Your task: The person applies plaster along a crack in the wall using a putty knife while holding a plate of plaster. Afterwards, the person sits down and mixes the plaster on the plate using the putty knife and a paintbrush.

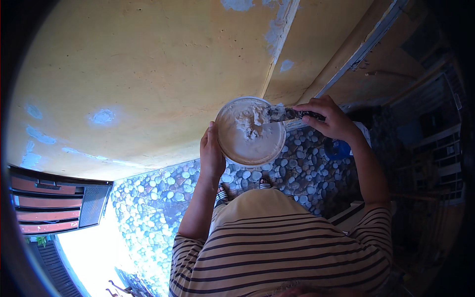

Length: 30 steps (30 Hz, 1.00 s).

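Note:
My left hand point(211, 154) grips the left rim of a round white bowl point(232, 148) held up in front of me. The bowl holds pale paste point(247, 126), heaped near its upper middle. My right hand point(330, 118) is closed on the dark handle of a putty knife point(284, 114). The knife's flat metal blade reaches left into the bowl and touches the paste. A yellow wall point(148, 74) with pale filler patches point(103, 117) stands just beyond the bowl.
The floor below is patterned with rounded pebbles point(163, 198). A blue round object point(337, 148) lies on it under my right wrist. A wall corner and a door frame point(366, 44) run up at the right. A brown slatted gate point(54, 203) stands at the lower left.

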Available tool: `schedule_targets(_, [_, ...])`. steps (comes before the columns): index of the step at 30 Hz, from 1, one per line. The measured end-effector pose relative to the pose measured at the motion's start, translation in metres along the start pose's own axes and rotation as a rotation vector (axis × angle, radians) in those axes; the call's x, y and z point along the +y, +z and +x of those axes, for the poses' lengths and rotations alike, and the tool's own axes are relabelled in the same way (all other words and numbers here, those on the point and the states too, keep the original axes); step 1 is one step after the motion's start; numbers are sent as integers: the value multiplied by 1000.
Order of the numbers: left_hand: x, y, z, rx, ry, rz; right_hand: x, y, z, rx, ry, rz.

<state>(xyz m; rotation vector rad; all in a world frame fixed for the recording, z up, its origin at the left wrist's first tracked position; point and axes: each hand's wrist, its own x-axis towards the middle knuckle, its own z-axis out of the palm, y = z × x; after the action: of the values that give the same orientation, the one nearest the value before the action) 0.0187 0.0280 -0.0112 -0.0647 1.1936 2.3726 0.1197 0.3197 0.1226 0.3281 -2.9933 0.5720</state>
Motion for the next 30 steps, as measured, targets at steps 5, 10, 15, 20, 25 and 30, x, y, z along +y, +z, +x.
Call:
schedule_targets(5, [2,-2,-1,-24,15,31,0,-2,-4,25,-28,-78])
schedule_targets(10, [-2,-1,-3,61,80,16,-8,-2,-18,-65,38,-116])
schedule_targets(15, [-8,-1,1,36,104,29,-18,31,-13,43,-49,-60])
schedule_targets(20, [-6,-3,0,58,87,69,-16,44,-21,128,26,151])
schedule_targets(25, [-7,-5,1,34,95,80,-17,43,-22,139,68,252])
schedule_targets(30, [-4,-4,0,3,71,53,-18,35,-25,172,105,351])
